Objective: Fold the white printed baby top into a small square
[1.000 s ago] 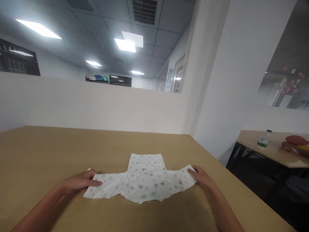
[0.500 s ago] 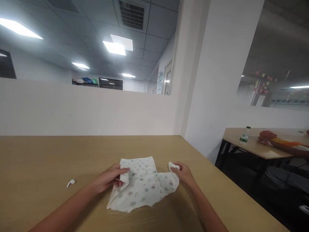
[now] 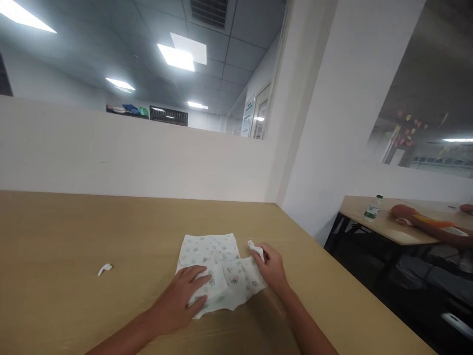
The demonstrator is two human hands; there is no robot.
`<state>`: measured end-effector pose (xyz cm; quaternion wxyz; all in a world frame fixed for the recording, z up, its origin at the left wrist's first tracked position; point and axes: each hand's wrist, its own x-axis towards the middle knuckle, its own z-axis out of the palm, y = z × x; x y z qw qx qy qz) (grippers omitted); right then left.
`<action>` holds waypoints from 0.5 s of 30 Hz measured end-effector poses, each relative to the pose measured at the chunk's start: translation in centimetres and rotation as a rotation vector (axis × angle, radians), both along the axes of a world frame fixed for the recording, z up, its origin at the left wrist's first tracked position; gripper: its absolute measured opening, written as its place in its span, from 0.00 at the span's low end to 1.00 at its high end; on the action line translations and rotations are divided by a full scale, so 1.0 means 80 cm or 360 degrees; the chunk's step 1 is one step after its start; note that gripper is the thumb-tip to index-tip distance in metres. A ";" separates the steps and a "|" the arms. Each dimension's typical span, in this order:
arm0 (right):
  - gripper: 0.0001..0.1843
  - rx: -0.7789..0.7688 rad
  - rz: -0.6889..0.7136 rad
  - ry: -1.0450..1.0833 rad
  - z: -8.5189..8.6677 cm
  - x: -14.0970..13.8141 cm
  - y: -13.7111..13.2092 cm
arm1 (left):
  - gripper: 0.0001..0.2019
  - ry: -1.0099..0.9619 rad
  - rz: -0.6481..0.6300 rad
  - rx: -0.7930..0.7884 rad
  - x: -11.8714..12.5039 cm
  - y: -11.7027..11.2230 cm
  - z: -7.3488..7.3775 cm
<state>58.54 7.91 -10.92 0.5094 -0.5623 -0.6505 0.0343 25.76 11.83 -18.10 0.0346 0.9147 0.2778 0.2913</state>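
Observation:
A small white garment (image 3: 216, 264) with a pale animal print lies on the wooden table (image 3: 74, 231) in front of me. Its left side is folded over the middle. My left hand (image 3: 183, 296) lies flat on that folded part, palm down, fingers spread. My right hand (image 3: 269, 266) pinches the garment's right end between thumb and fingers and holds it slightly raised off the table.
A small white scrap (image 3: 104, 269) lies on the table to the left. A white partition wall (image 3: 129, 158) runs along the table's far edge. At right, a second table (image 3: 388, 229) carries a water bottle (image 3: 371, 209) and another person's arm (image 3: 424, 224).
The garment lay spread wide with a hand at each end. My left hand folded the left end inward and now presses it flat. My right hand lifted the right end inward.

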 end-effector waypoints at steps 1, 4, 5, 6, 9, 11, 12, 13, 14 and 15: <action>0.16 0.0061 0.0032 -0.0037 -0.004 -0.013 0.000 | 0.23 0.0015 -0.0001 -0.0004 0.001 0.000 -0.002; 0.12 0.0195 0.0212 -0.0221 -0.020 -0.055 0.001 | 0.23 0.0009 0.0014 0.0000 0.003 0.000 0.002; 0.11 0.0204 0.0305 -0.0309 -0.027 -0.067 0.002 | 0.23 0.0010 0.0018 -0.0001 0.003 -0.002 0.005; 0.11 0.0188 0.0414 -0.0407 -0.033 -0.078 0.003 | 0.23 0.0011 0.0019 -0.0006 0.004 -0.003 0.009; 0.22 0.0025 0.0735 -0.0672 -0.044 -0.095 0.004 | 0.20 -0.0004 -0.0008 -0.0033 0.006 -0.010 0.019; 0.34 -0.0085 0.0834 -0.0725 -0.042 -0.091 0.001 | 0.17 -0.0048 -0.0007 -0.0042 0.007 -0.013 0.026; 0.35 -0.0120 0.0837 -0.0703 -0.039 -0.086 0.000 | 0.17 -0.0079 0.0002 -0.0041 0.006 -0.014 0.028; 0.33 -0.0139 0.0819 -0.0656 -0.035 -0.079 -0.002 | 0.18 -0.0109 0.0015 -0.0035 0.006 -0.015 0.031; 0.29 -0.0144 0.0794 -0.0599 -0.030 -0.072 -0.004 | 0.21 -0.0137 0.0025 -0.0027 0.005 -0.015 0.033; 0.24 -0.0143 0.0771 -0.0548 -0.026 -0.066 -0.006 | 0.24 -0.0152 0.0021 -0.0018 0.004 -0.016 0.034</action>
